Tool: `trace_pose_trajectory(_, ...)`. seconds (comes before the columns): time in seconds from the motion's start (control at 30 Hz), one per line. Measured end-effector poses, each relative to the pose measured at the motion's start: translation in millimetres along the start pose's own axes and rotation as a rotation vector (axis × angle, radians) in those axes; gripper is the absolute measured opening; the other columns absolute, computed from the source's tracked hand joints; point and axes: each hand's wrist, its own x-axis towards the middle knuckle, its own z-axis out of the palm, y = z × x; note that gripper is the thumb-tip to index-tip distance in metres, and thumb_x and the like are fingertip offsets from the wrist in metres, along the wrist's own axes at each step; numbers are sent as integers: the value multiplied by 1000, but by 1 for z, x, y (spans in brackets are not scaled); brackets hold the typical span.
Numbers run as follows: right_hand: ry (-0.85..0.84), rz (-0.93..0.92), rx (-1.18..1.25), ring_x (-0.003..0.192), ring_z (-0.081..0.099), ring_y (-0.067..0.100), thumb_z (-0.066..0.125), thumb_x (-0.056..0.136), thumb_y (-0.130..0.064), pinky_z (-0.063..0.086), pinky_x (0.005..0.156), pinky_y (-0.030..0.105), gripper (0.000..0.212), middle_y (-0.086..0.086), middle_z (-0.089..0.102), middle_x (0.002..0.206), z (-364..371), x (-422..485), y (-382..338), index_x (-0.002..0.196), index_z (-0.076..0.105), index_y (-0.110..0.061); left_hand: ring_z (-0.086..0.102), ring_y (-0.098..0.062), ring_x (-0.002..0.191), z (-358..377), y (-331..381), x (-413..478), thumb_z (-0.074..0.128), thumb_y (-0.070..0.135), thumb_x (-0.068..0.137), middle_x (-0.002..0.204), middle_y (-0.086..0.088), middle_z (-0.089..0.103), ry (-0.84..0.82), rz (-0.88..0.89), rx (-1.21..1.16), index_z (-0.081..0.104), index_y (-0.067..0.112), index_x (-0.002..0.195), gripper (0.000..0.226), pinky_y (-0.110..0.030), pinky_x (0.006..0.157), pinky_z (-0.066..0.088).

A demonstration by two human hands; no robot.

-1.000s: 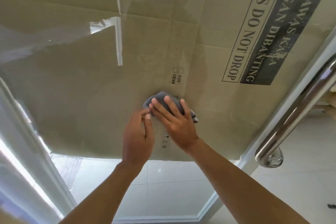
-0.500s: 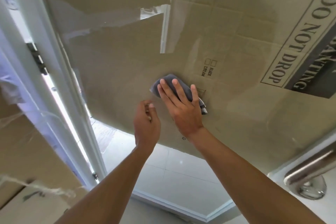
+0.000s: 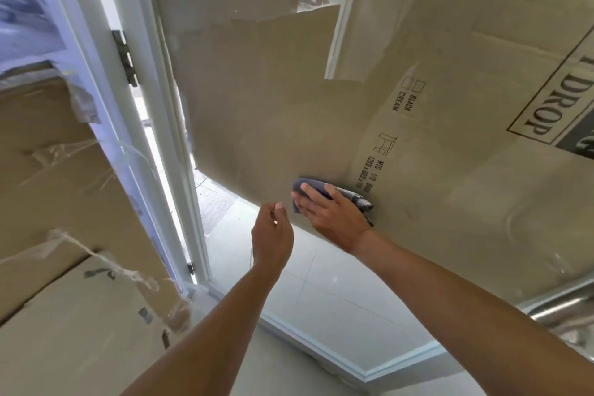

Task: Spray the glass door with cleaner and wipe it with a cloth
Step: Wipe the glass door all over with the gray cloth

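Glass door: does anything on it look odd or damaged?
Yes. Brown cardboard covers most of the glass door, its DROP lettering turned sideways, and clear tape near the top looks torn and ragged.

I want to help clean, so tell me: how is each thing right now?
cloth: folded, pressed against the glass door
right hand: fingers straight, pressing the cloth
left hand: loosely curled, holding nothing
glass door: cardboard showing through it
door handle: untouched

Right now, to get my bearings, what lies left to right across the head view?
Wrapped boxes, door frame, left hand, right hand, door handle.
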Motion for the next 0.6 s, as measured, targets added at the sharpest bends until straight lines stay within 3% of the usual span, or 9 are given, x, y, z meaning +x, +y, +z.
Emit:
trace_pose_trajectory(0.1,6,50,85,120,57,12,70,83,-34,47,92,33,45,-15,58,137,-10,-2,1,127,66,-26,60,-24,100,-7,-13,-10,39,34,102,105,-4,66,-68,-106,16,58,11,115,33,-38,88,48)
trace_pose_trajectory(0.17,24,150,167,109,61,15,71,80,-22,49,83,32,44,-13,60,134,-24,2,1,124,67,-22,60,-27,104,-12,-22,-20,40,38,101,109,-7,65,-93,-188,-35,58,10,117,36,-44,96,48)
trace_pose_trajectory(0.3,206,453,622,99,62,29,58,79,7,47,73,39,51,-1,62,134,-60,9,-30,127,65,-10,56,-23,108,-29,-32,-35,35,51,100,118,3,57,-198,-405,-306,50,18,130,48,-44,90,50)
trace_pose_trajectory(0.4,200,596,1056,104,60,31,71,83,4,50,83,43,46,10,66,124,-94,15,-78,127,65,-8,48,-19,121,-58,-43,-47,29,62,98,123,11,48,-221,-447,-510,45,32,136,51,-44,95,42)
trace_pose_trajectory(0.43,139,682,1309,111,59,26,71,87,-4,48,90,41,38,12,65,121,-104,18,-91,124,67,-14,47,-16,122,-70,-47,-50,28,63,98,124,13,49,-191,-423,-534,52,38,125,45,-42,96,38)
trace_pose_trajectory(0.5,36,632,1628,118,57,14,57,97,-6,39,103,32,26,14,66,120,-132,27,-115,116,67,-20,47,-12,121,-104,-59,-60,27,63,97,118,16,52,-111,-416,-557,58,45,101,35,-37,98,32)
trace_pose_trajectory(0.57,160,523,1723,86,68,7,41,102,-6,42,101,23,28,21,71,82,-164,35,-138,104,69,-3,49,-14,120,-137,-77,-71,30,70,93,118,13,56,-78,-478,-584,60,41,113,45,-38,102,32)
trace_pose_trajectory(0.6,234,498,1733,75,67,-2,37,102,-5,42,98,14,31,15,68,65,-178,38,-149,105,67,1,52,-17,121,-152,-86,-77,31,71,92,124,8,59,-70,-507,-603,59,33,124,57,-41,105,35)
